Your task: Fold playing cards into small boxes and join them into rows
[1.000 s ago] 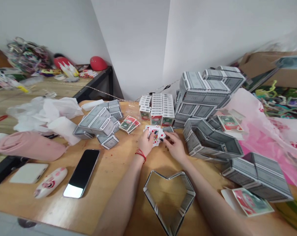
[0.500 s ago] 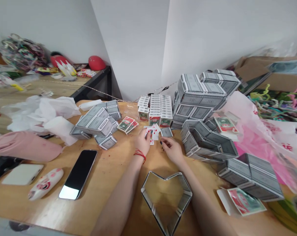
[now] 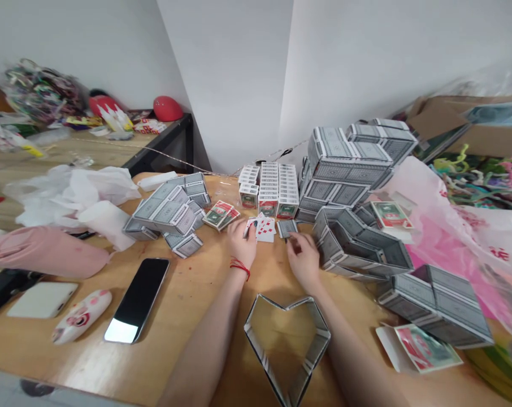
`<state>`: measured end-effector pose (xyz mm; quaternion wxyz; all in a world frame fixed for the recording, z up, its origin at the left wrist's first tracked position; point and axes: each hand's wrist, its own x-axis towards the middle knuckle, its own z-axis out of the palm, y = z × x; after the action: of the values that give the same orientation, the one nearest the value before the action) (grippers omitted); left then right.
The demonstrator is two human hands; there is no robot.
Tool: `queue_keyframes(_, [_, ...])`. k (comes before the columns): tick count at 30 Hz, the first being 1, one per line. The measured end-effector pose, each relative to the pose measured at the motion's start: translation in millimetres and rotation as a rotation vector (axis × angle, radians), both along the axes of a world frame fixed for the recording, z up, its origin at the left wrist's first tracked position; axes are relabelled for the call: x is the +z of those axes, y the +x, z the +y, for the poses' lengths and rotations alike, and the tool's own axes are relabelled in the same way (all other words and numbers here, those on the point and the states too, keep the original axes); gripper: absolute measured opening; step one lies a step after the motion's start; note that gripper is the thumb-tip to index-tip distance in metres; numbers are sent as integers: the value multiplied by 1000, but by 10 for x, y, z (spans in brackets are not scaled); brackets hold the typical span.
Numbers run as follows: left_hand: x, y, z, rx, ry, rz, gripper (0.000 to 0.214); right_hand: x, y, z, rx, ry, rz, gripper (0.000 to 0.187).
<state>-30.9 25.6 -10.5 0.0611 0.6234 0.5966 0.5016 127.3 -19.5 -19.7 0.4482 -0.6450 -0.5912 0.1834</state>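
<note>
My left hand (image 3: 242, 244), with a red string bracelet at the wrist, is closed on a few playing cards (image 3: 250, 225) that show only in part beside the fingers. Just right of it, face-up red diamond cards (image 3: 266, 227) lie overlapping on the table. A grey-backed playing card (image 3: 287, 228) lies face down, and the curled fingers of my right hand (image 3: 303, 254) pinch at its near right edge. Between my forearms stands a heart-shaped frame (image 3: 256, 345) made of joined cards.
Boxed card decks (image 3: 277, 186) stand in rows behind my hands. Grey card-built blocks rise in a stack (image 3: 345, 158) on the right and lie in a cluster (image 3: 166, 209) on the left. A phone (image 3: 137, 299), a pink pouch (image 3: 48, 251) and plastic bags (image 3: 73, 192) lie left.
My left hand has moved slightly left, and diamond cards now lie spread beside it. My right hand has shifted right and up to the face-down card.
</note>
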Motion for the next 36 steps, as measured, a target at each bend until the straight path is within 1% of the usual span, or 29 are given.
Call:
queue_keyframes(2, [-9,0,-10,36,-24,-29,14,18,-17,17,-79,39,-113,43])
queue_keyframes(4, [-34,1,-15,63,-55,-76,16,19,-26,37,-78,46,-224,50])
queue_keyframes(5, [-53,2,-14,70,-73,-112,16,13,-27,44,-62,44,-274,47])
queue_keyframes(7, [-92,8,-7,68,-110,-198,15,-7,-26,49,-42,25,-355,35])
queue_keyframes(9, [-124,15,7,54,-142,-268,15,-25,-22,43,-71,-9,-394,29])
queue_keyframes(12, [-144,23,26,33,-163,-305,17,-30,-21,26,-137,-47,-369,29])
queue_keyframes(16, [-138,23,34,10,-176,-326,18,-9,-27,11,-198,-28,-274,33])
queue_keyframes(18, [-134,27,31,2,-200,-337,20,1,-24,10,-195,-6,-245,33])
queue_keyframes(20, [-129,41,21,-19,-237,-338,22,12,-16,14,-162,13,-220,30])
queue_keyframes(22, [-120,64,5,-74,-276,-325,23,23,-9,24,-112,41,-155,30])
queue_keyframes(24, [-107,89,-16,-153,-311,-269,23,29,-12,38,-17,53,-29,32])
queue_keyframes(26, [-95,109,-37,-228,-341,-178,24,25,-27,53,101,16,134,34])
queue_keyframes(28, [-89,119,-54,-278,-354,-114,23,11,-46,71,194,-61,302,34])
queue_keyframes(30, [-94,122,-60,-285,-332,-124,20,-4,-53,90,241,-146,458,30])
queue_keyframes(32, [-107,121,-53,-260,-281,-188,17,-13,-42,110,263,-214,603,25])
queue_keyframes(34, [-122,120,-39,-231,-237,-261,15,-13,-22,128,264,-247,747,22])
queue_keyframes(36, [-132,125,-26,-222,-232,-320,15,-4,-7,140,279,-262,867,23])
